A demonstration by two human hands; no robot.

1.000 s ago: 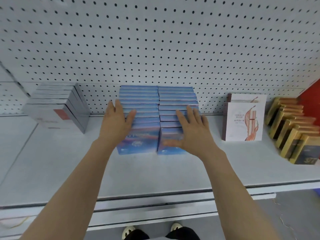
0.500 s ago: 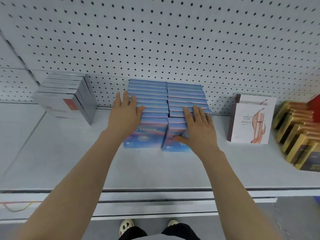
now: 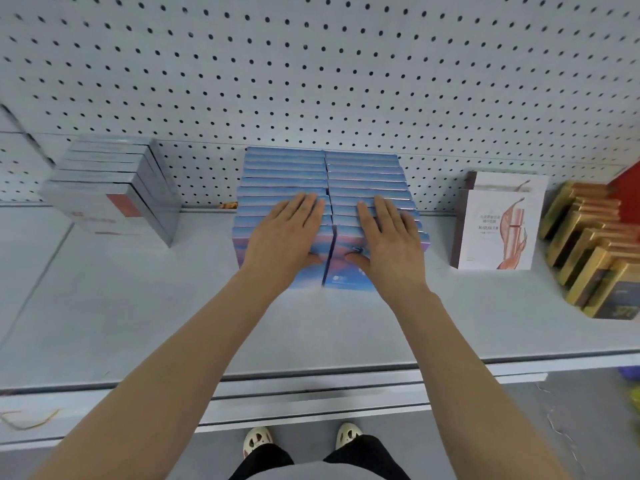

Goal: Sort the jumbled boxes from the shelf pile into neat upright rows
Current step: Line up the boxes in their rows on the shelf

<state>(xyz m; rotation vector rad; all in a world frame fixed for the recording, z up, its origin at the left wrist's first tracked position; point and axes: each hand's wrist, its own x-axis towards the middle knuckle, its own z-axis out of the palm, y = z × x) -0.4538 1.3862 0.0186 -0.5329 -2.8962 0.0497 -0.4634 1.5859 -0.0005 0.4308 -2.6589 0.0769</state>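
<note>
Two upright rows of blue boxes stand side by side at the middle of the grey shelf, running back to the pegboard wall. The left blue row and the right blue row touch along a narrow seam. My left hand lies flat with straight fingers on the tops and front box of the left row. Flat in the same way, my right hand rests on the right row. Both thumbs press the front faces near the seam. The hands hide most of the front boxes.
A row of silver-grey boxes stands at the back left. White boxes with a pink design stand right of the blue rows, and gold boxes fill the far right. The shelf's front edge runs below my forearms.
Both hands slid inward along the box tops toward the seam between the two rows. The blue rows now sit closer together and squarer.
</note>
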